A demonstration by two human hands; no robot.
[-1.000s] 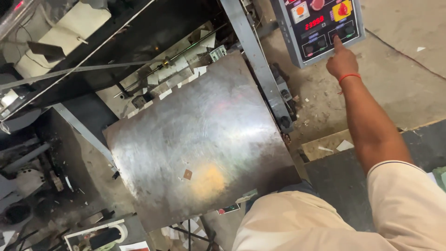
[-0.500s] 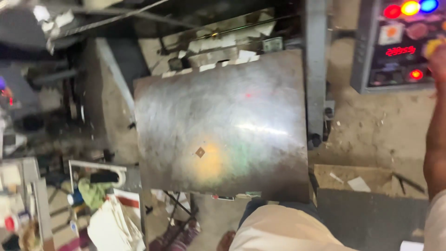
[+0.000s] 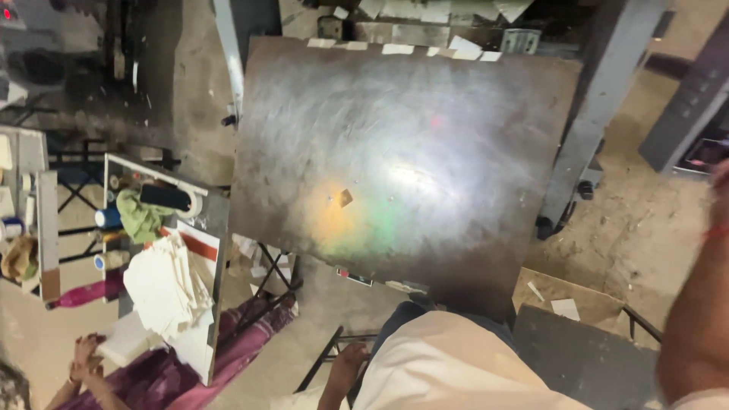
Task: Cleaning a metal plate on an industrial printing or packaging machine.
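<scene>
Large bare steel plate (image 3: 410, 152) serves as the work surface, scuffed, with a bright glare patch near its middle. One small dark scrap (image 3: 345, 198) lies on it, left of centre toward the near edge. Row of white paper pieces (image 3: 402, 48) sits along the far edge. Off the left edge, a lower side table (image 3: 216, 228) carries a heap of white sheets (image 3: 163, 292), a green cloth (image 3: 140, 216) and a dark object (image 3: 163, 197). Dusty concrete floor (image 3: 630, 220) beneath.

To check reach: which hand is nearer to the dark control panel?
Right. The right hand is just below the control panel; the left hand is low, far to its left.
</scene>
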